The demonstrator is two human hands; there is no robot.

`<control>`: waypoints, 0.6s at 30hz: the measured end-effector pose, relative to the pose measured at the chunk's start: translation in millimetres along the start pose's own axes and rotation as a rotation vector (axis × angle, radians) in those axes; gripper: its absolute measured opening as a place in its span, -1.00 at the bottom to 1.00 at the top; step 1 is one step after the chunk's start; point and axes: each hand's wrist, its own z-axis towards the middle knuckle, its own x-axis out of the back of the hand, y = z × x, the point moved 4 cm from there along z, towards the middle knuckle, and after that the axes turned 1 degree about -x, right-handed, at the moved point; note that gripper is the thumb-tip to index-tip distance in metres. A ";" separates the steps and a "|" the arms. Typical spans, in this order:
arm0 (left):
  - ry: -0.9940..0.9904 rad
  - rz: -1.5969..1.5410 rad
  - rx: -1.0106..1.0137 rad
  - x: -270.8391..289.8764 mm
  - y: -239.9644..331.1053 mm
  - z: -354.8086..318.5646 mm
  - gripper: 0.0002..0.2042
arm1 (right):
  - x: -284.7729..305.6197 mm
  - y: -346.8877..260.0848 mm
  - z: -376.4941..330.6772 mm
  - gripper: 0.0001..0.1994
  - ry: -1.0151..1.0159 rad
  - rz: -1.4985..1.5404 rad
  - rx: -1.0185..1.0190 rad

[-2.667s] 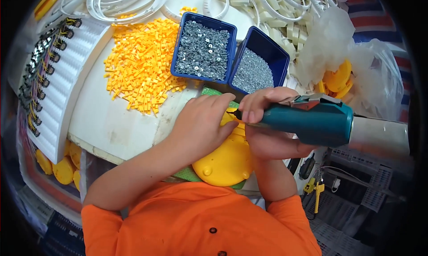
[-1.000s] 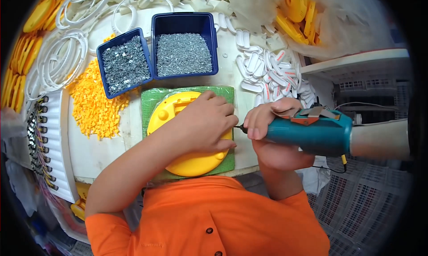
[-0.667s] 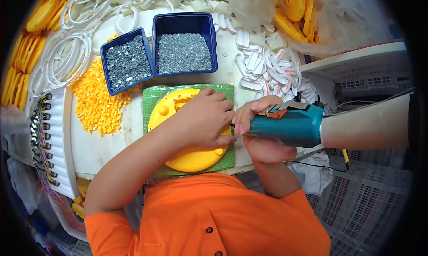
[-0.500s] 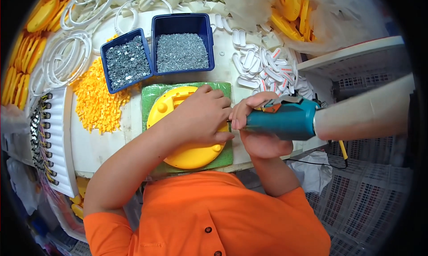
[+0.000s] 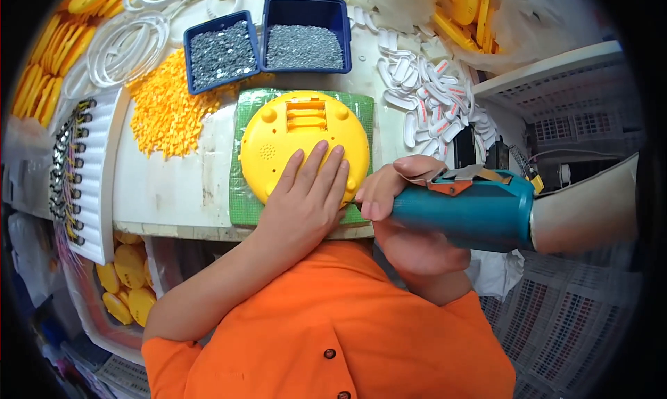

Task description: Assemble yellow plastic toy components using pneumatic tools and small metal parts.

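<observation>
Left hand [image 5: 306, 204] lies flat, fingers spread, palm down on the lower right part of the yellow disc [image 5: 295, 138], pressing on it, gripping nothing. Disc is round, with a slotted vent near its top edge and small holes at left. It sits on a green mat [image 5: 243, 197] at the front edge of the worktop [image 5: 167, 190].

Right hand [image 5: 410, 211] is wrapped around a teal driver [image 5: 472, 215], fingers curled over the barrel, thumb on top by the orange trigger part. Driver lies roughly level, nose pointing left toward the disc's lower right rim, just beside the left hand's little finger. Bit tip is hidden between the hands; cannot tell if it touches the disc.

Behind the mat: two blue bins [image 5: 267, 41] side by side, both full of small grey screws. Left of the mat, a loose heap of small orange parts [image 5: 167, 110] on the worktop. Far left, a white rack [image 5: 90, 169] with wired pieces. White rings [image 5: 128, 41] top left. White oval pieces [image 5: 424, 103] with red marks piled right of the mat. More yellow discs [image 5: 128, 284] in a tub below the worktop, left. Orange shirt [image 5: 333, 329] fills the bottom.
</observation>
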 end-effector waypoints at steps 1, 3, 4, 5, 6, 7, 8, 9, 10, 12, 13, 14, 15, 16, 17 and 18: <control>0.078 0.085 -0.011 -3.5 0.9 -1.8 -0.43 | 0.7 3.0 -0.5 -0.22 0.000 -0.027 -0.002; 0.114 0.121 -0.026 -11.7 -0.7 -5.0 -0.47 | 0.5 10.2 -4.5 -0.22 -0.008 -0.054 -0.008; 0.150 0.158 -0.053 -12.4 -0.2 -6.1 -0.52 | -1.2 13.7 -7.9 -0.20 -0.003 -0.079 -0.005; 0.156 0.162 -0.048 -12.8 0.3 -6.5 -0.52 | -2.3 15.5 -10.0 -0.18 0.002 -0.104 -0.002; 0.160 0.159 -0.046 -12.9 1.5 -6.2 -0.55 | -3.4 15.3 -7.8 -0.14 -0.047 -0.135 0.008; 0.162 0.155 -0.046 -13.6 1.5 -5.3 -0.57 | -2.8 16.6 -7.6 -0.14 -0.051 -0.137 0.007; 0.165 0.157 -0.045 -14.6 1.0 -5.4 -0.57 | -1.5 18.2 -7.8 -0.12 -0.045 -0.140 0.012; 0.171 0.147 -0.042 -15.5 0.5 -5.8 -0.60 | -0.3 19.7 -7.9 -0.10 -0.039 -0.143 0.016; 0.175 0.136 -0.040 -16.2 0.7 -6.4 -0.63 | 0.9 21.6 -9.0 -0.10 -0.040 -0.146 0.016; 0.173 0.139 -0.042 -15.6 0.6 -6.5 -0.61 | 2.9 23.5 -9.7 -0.04 -0.031 -0.123 0.032; 0.167 0.141 -0.040 -15.5 0.9 -7.4 -0.59 | 0.5 21.2 -8.7 -0.04 -0.032 -0.124 0.028; 0.167 0.139 -0.035 -14.1 0.6 -7.7 -0.59 | -2.4 18.2 -6.4 0.00 0.000 -0.141 -0.016; 0.136 0.131 -0.026 -12.5 -0.7 -7.7 -0.55 | -3.3 17.7 -4.7 0.03 0.031 -0.157 -0.060; 0.106 0.124 -0.015 -9.3 -2.8 -7.6 -0.50 | -2.2 17.9 -4.1 0.03 0.027 -0.156 -0.065; 0.104 0.125 -0.008 0.3 -8.6 -5.7 -0.50 | 0.6 14.5 -2.9 0.04 0.011 -0.167 0.020; -0.007 -0.027 -0.053 9.7 -17.3 -3.9 -0.44 | 1.8 12.3 -1.2 0.06 -0.007 -0.177 0.104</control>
